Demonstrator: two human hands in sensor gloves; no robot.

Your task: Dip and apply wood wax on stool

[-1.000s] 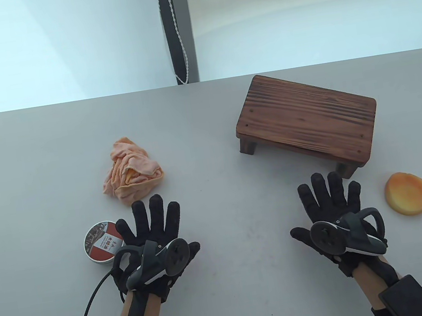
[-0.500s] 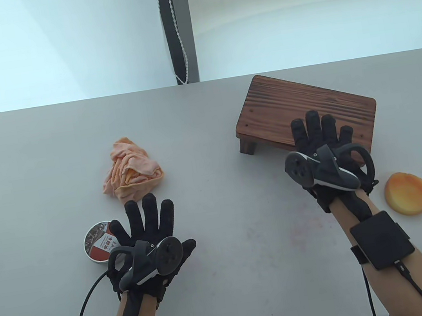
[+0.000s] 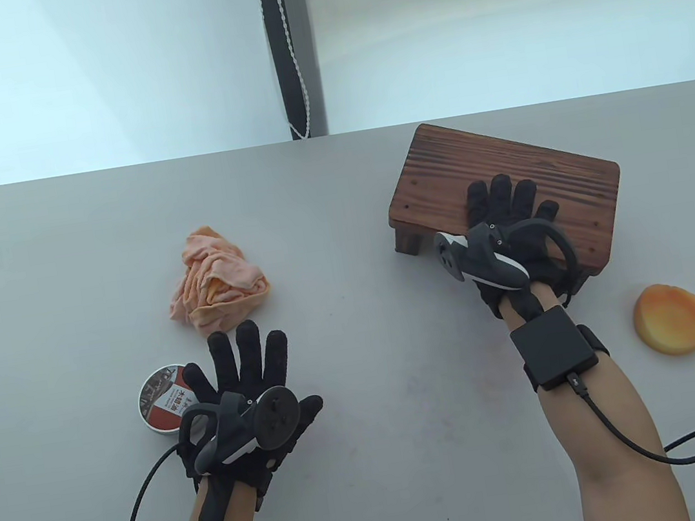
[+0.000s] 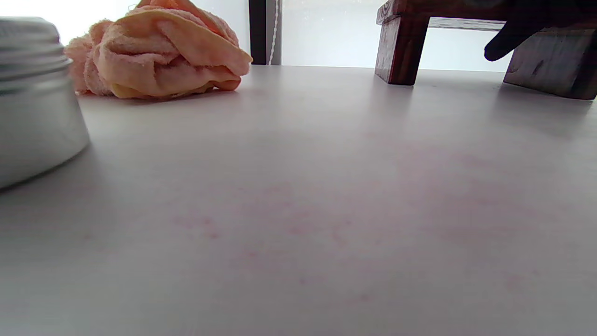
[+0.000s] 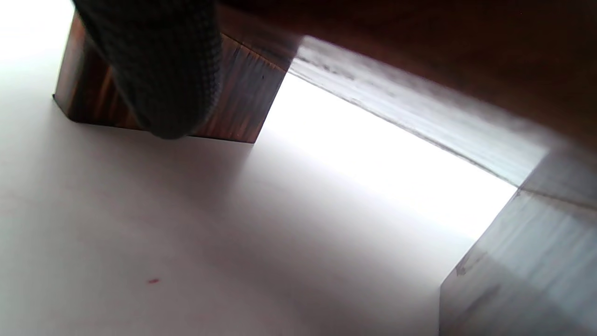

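Four fingers of the right hand (image 3: pixel 516 229) lie over the stool (image 3: pixel 542 166), thumb hooked under its near edge; I'd pull steadily.

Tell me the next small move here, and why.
Probably draw the dark wooden stool nearer: the right hand grips its near edge, thumb hanging below. The round wax tin is lidded beside the flat left hand.
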